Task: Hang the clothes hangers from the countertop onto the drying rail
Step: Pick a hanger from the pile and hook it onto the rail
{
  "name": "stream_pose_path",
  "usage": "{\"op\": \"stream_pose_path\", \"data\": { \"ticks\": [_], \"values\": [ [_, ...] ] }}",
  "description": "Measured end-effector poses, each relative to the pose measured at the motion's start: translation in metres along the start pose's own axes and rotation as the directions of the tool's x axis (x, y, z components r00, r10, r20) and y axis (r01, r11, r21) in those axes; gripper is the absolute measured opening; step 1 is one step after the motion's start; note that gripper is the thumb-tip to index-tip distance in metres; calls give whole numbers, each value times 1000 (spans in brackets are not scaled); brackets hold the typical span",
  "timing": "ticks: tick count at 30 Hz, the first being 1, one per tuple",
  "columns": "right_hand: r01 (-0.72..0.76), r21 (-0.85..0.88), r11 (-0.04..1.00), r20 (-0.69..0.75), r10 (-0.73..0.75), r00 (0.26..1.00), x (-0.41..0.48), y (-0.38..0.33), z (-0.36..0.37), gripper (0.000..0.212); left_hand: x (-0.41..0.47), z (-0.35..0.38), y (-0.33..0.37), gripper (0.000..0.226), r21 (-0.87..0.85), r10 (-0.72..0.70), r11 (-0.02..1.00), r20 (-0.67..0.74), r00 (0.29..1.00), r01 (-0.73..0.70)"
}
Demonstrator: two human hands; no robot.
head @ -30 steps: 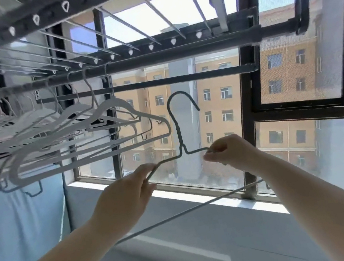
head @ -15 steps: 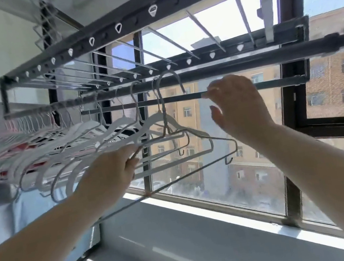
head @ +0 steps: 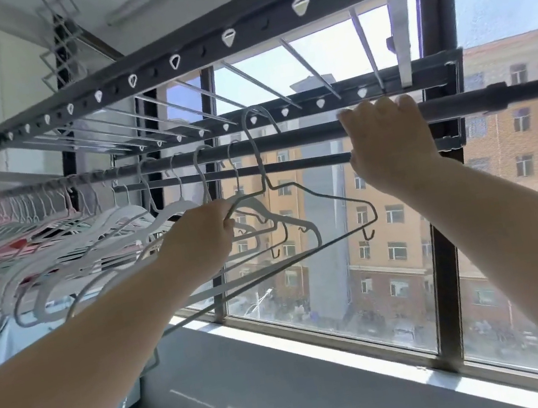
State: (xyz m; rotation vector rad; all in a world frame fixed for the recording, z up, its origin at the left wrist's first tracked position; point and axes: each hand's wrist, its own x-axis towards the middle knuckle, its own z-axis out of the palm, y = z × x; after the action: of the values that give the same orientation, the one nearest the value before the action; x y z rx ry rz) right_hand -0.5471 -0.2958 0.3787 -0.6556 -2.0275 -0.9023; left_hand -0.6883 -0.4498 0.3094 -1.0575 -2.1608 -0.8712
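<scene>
Left hand (head: 199,242) is gripping the left shoulder of a thin grey wire hanger (head: 330,195). Its hook is lifted just above the dark round drying rail (head: 302,136) and looks not yet seated. Right hand (head: 389,144) is holding the rail right of the hook, fingers curled over it. Left along the rail, white plastic hangers (head: 115,229) are hanging already, so the task is looking well along. Below the rail, a grey table (head: 292,395) is catching sun; can't tell if more hangers are waiting. Behind the rail, a window (head: 344,280) is showing apartment blocks.
</scene>
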Motion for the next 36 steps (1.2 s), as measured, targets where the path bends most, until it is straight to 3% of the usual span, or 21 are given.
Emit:
{"op": "stream_pose_path", "data": {
  "ticks": [10,15,22,26,29,31,36],
  "values": [
    [-3,24,1000,7,3,1000,-1,0,3,47,6,15,6,25,18,-30,999,74,997,28],
    [-20,35,999,35,19,999,0,-1,3,54,0,19,5,27,-54,-11,998,127,992,18],
    [-34,39,999,38,33,999,-1,-4,5,57,-7,7,10,38,-13,8,1000,40,999,-7],
    [-24,77,997,-18,26,1000,-4,-2,11,56,-13,3,17,39,-35,103,994,-92,990,-107],
    [44,76,996,-180,-30,983,-14,-2,21,53,-22,7,27,38,-87,202,972,-162,966,-218],
    [65,63,996,-309,-42,950,-25,3,28,50,-30,16,37,37,-134,267,948,-161,950,-289],
    [107,69,992,-308,-81,948,-70,22,34,43,-57,42,68,39,-317,342,884,-65,937,-345]
  ]
}}
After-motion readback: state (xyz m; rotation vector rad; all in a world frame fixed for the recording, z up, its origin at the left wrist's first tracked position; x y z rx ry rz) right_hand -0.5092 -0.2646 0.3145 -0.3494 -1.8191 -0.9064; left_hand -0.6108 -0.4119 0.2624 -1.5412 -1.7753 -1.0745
